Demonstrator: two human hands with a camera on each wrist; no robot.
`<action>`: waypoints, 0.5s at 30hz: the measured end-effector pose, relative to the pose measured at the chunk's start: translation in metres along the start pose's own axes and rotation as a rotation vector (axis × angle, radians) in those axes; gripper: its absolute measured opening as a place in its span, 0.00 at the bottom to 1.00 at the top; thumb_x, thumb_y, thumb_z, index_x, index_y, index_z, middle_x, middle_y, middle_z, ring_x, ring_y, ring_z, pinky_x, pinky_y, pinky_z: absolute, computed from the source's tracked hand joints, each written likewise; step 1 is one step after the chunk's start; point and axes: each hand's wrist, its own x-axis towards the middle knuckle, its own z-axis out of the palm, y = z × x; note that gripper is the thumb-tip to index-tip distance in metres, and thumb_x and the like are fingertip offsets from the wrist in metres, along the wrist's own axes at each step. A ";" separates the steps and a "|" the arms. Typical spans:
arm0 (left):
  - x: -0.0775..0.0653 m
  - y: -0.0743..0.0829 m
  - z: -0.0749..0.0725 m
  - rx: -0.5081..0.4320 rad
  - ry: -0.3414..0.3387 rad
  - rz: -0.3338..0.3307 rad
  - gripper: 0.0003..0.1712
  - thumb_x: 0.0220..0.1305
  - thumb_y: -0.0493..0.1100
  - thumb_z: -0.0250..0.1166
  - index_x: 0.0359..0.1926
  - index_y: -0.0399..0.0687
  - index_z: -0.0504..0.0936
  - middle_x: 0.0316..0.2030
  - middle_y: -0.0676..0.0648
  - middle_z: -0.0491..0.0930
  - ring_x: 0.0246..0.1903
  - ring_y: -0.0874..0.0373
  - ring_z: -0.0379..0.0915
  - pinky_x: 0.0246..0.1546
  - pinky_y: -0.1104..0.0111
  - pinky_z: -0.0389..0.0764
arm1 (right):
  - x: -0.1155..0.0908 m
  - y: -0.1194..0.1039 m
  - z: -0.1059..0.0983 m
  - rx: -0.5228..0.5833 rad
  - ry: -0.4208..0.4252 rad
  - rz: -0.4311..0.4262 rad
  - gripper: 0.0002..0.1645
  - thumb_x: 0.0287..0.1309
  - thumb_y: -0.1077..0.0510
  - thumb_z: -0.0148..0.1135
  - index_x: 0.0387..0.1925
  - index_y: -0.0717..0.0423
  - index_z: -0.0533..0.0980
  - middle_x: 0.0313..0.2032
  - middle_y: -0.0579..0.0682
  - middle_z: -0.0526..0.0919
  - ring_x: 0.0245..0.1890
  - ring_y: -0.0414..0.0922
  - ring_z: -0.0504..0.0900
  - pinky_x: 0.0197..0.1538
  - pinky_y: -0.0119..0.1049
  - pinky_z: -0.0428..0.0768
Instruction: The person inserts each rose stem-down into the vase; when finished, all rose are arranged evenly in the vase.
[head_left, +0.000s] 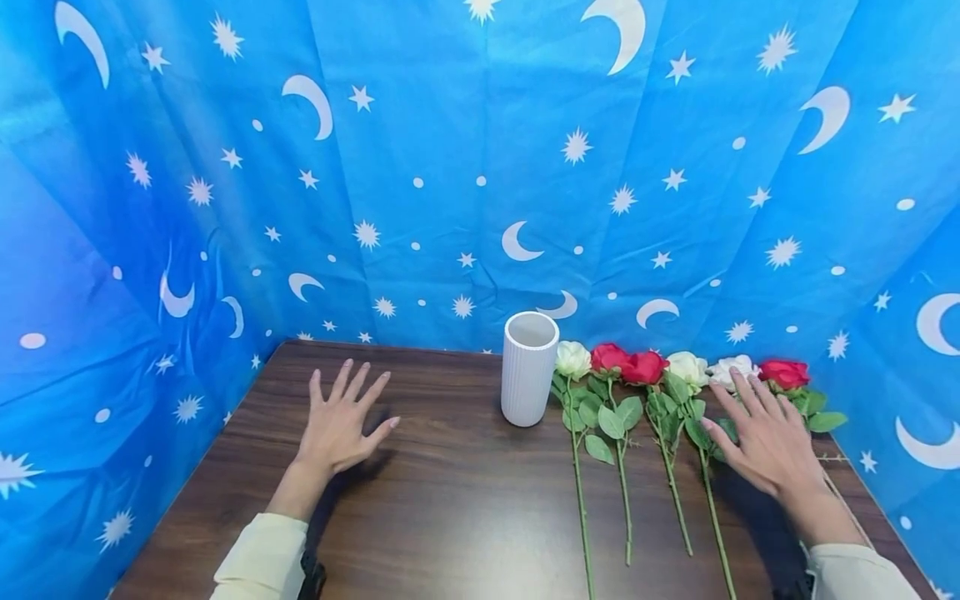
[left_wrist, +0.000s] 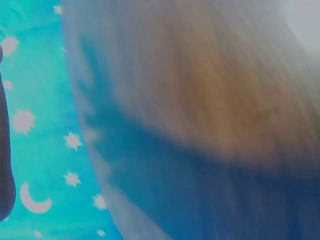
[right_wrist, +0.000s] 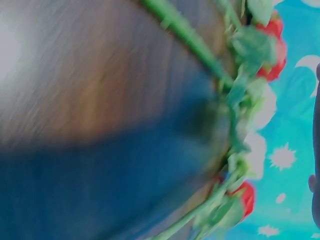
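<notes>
Left hand [head_left: 341,421] and right hand [head_left: 768,442], fingers spread, held nothing. Roses [head_left: 645,367] lay beside vase [head_left: 528,375]; lifting singly by bare lower stems [head_left: 625,502] seemed wisest.

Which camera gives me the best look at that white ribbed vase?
The head view: the white ribbed vase stands upright there, unobstructed from rim to base. I can't make it out in either wrist view.

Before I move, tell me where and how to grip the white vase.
Probably best around the ribbed body of the white vase, from its left with the left hand: it stands upright, and a white rose crowds its right side.
</notes>
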 end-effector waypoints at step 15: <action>0.053 0.076 -0.038 -0.435 0.003 -0.032 0.36 0.68 0.67 0.59 0.69 0.55 0.75 0.66 0.45 0.79 0.67 0.44 0.74 0.72 0.44 0.69 | 0.035 -0.049 -0.016 0.101 0.052 -0.047 0.34 0.67 0.45 0.61 0.67 0.59 0.71 0.59 0.67 0.80 0.58 0.68 0.78 0.57 0.66 0.76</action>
